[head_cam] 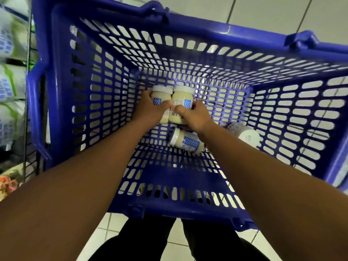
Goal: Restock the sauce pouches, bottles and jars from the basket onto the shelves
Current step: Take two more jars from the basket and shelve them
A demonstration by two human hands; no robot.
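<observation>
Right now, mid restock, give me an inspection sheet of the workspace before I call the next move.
Surface: blue basket, slotted floor mostly bare, standing on pale floor tiles.
Job's things: two white-lidded jars side by side, left jar and right jar; third jar lying on its side; fourth jar blurred, near the right wall.
Clutter: nothing seen.
Grippers: left hand gripping the left jar; right hand gripping the right jar.
Cables: nothing seen.
Surroundings: wire shelving on the left with blurred white packs; the person's dark trousers below.
</observation>
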